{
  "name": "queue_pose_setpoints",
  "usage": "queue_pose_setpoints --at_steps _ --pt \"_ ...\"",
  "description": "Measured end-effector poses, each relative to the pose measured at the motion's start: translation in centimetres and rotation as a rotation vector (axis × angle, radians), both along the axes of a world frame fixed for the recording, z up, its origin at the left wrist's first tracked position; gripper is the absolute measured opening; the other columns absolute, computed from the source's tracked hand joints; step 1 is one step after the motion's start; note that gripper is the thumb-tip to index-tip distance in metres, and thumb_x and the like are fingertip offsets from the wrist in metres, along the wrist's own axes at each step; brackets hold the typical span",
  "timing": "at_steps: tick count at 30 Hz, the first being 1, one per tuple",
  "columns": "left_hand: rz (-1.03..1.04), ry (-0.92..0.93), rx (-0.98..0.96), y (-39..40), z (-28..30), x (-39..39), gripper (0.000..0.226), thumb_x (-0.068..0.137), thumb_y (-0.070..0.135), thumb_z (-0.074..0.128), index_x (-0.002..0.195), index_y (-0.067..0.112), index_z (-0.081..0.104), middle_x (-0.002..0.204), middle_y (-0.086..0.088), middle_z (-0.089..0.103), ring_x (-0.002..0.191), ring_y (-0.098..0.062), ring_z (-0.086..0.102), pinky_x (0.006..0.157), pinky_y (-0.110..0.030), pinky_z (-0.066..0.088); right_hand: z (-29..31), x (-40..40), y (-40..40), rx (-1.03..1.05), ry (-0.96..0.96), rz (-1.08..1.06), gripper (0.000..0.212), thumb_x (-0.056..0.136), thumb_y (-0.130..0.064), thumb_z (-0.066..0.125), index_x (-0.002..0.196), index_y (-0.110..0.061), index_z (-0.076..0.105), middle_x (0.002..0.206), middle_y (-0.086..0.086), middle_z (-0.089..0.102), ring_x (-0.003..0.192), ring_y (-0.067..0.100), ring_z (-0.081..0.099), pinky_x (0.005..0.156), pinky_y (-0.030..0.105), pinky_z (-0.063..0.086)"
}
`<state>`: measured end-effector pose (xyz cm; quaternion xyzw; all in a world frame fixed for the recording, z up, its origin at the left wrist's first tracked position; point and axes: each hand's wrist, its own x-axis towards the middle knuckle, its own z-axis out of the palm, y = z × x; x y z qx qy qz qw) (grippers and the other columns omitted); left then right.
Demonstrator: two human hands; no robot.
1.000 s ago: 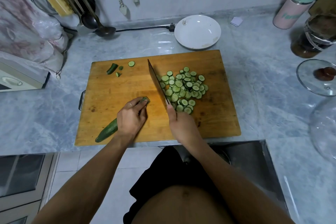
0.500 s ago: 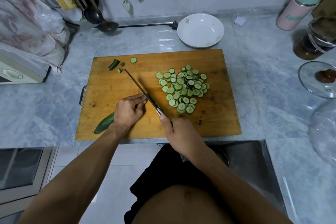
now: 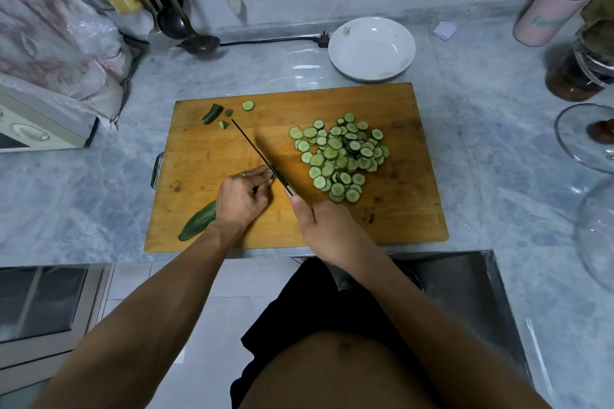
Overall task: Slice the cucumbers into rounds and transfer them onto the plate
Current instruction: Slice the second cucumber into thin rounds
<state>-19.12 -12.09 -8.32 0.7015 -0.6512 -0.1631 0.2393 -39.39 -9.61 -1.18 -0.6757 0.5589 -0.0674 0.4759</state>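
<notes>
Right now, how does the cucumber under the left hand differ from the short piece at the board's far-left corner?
The held cucumber is long, with its end past the board's near edge; the short piece is a stub.
The left hand holds the held cucumber against the knife; the short piece lies untouched.
Both are dark green and lie on the cutting board.

Soft, fairly dim indoor light falls from above; pale glare streaks the marble surface beside the plate. Shadows are faint. Wide-angle distortion bends the edges, and focus is slightly soft.
</notes>
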Motion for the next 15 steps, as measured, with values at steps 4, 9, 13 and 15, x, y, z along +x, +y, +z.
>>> queue_pose_setpoints --at_steps 4,9,13,15 --pt "-0.006 0.012 0.006 0.1 -0.1 0.1 0.030 0.081 0.019 0.055 0.098 0.012 0.078 0.110 -0.002 0.073 0.104 -0.013 0.068 0.093 -0.031 0.054 -1.3 1.5 0.1 -0.011 0.009 -0.021 0.066 0.102 -0.058 0.020 0.061 -0.014 0.046 0.070 0.007 0.051 0.077 0.027 0.050 0.068 0.034 0.037" --pt "0.010 0.007 -0.036 0.2 -0.1 0.2 0.020 0.085 0.014 0.065 0.101 0.013 0.077 0.111 -0.001 0.072 0.105 -0.012 0.067 0.094 -0.030 0.054 -1.7 1.7 0.4 -0.040 0.000 -0.098 0.066 0.103 -0.057 0.020 0.060 -0.015 0.047 0.063 0.005 0.050 0.069 0.027 0.052 0.063 0.032 0.034" --pt "-0.003 -0.025 -0.086 0.3 -0.3 -0.1 0.019 0.083 0.012 0.071 0.100 0.012 0.078 0.110 -0.003 0.072 0.095 -0.021 0.069 0.084 -0.032 0.057 -1.4 0.8 -0.7 -0.006 -0.016 -0.212 0.066 0.103 -0.056 0.022 0.062 -0.013 0.052 0.063 0.004 0.052 0.062 0.024 0.052 0.054 0.032 0.033" --pt "-0.037 -0.054 -0.081 0.4 -0.5 0.3 0.022 0.083 0.013 0.071 0.104 0.013 0.077 0.112 -0.004 0.069 0.091 -0.025 0.068 0.080 -0.032 0.057 -1.1 0.2 -1.2 -0.018 -0.048 -0.240 0.067 0.104 -0.053 0.023 0.056 -0.013 0.047 0.054 0.003 0.046 0.050 0.021 0.046 0.046 0.030 0.029"
